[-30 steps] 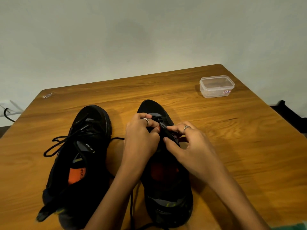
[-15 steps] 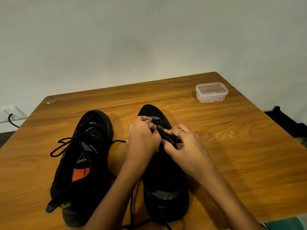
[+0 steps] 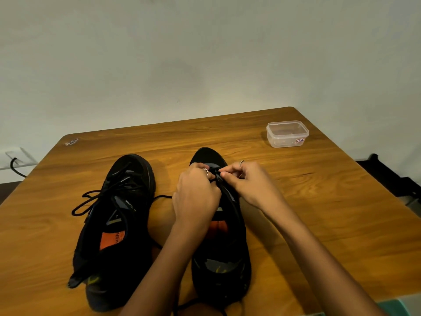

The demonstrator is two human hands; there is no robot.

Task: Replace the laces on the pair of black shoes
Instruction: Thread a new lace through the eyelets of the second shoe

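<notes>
Two black shoes stand side by side on the wooden table (image 3: 319, 201), toes pointing away from me. The left shoe (image 3: 114, 224) has a loose black lace (image 3: 91, 199) spilling out to its left. Over the front eyelets of the right shoe (image 3: 221, 258), my left hand (image 3: 196, 197) and my right hand (image 3: 248, 181) both pinch a black lace (image 3: 215, 173). More of this lace trails near the shoe's heel. Both hands' fingers are curled, and the eyelets under them are hidden.
A clear plastic tub (image 3: 287, 134) sits near the table's far right corner. A small scrap (image 3: 71, 141) lies at the far left corner. A wall socket with a black cable (image 3: 16, 165) shows beyond the left edge. Dark objects stand right of the table.
The camera has tilted up, so the table sits lower in view. My right hand has moved up toward the toe and its fingers now pinch the lace at the front eyelets.
</notes>
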